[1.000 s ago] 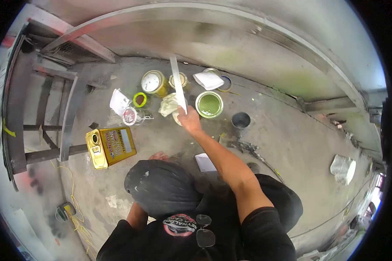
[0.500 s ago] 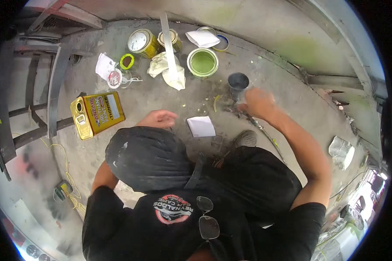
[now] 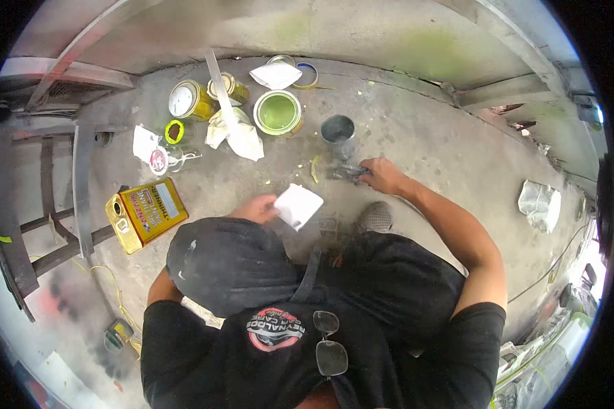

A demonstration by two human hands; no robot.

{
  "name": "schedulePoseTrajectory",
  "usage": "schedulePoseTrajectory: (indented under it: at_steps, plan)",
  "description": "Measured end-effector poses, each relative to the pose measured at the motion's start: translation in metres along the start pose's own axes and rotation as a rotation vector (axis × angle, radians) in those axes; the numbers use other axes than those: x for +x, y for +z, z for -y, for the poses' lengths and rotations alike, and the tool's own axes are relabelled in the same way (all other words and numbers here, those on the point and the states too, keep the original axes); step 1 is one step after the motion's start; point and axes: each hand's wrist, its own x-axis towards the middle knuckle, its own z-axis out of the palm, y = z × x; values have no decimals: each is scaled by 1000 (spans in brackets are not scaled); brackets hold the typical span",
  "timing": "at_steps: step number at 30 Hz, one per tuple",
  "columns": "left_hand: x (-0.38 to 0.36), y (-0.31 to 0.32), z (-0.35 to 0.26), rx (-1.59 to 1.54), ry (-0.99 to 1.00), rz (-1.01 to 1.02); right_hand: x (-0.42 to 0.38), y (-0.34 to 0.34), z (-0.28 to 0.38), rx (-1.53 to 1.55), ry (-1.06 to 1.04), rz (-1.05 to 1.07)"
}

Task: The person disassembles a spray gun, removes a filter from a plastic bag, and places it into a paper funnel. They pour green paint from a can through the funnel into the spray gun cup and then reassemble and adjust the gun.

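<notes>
The left hand (image 3: 256, 207) pinched the paper (image 3: 300, 206) by its left edge, above the floor (image 3: 443, 157) and well short of the floor's far edge; it looked light, fairly soft and easily creased, best taken by an edge or corner. The right hand (image 3: 385, 176) was curled around the near end of the spray gun (image 3: 348, 172), right of the paper; the gun seemed stiff and heavier, perhaps top-heavy with its cup (image 3: 341, 145), so best held in a full fist there.

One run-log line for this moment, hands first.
left hand: holding white paper | right hand: gripping spray gun | open can: green liquid inside | thinner can: on floor
</notes>
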Motion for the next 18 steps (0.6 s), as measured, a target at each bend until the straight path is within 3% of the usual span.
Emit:
schedulePoseTrajectory:
  at_steps: [2, 4, 6, 9, 12, 15, 16, 18]
  plan:
    - [-30, -42, -42, -491, -257, 20, -9, -6, 0, -12, -73, 13]
    - [-58, -83, -71, -314, -14, -140, -17, -17, 19, 9, -119, 65]
    - [-81, -119, -122, -270, 64, -352, -27, -28, 42, 55, -114, 138]
    - [-72, -139, -165, -212, 241, -615, -26, -19, 69, 113, -287, 106]
    - [-60, -137, -185, 333, 337, -585, -13, -1, 94, 134, -377, 107]
    - [-52, -133, -176, 562, 539, -482, -10, -17, 128, 128, -364, 113]
    - [-56, -129, -174, 539, 468, -452, -11, -22, 134, 117, -351, 107]
    - [-61, -131, -178, 562, 522, -435, -8, -29, 143, 90, -331, 103]
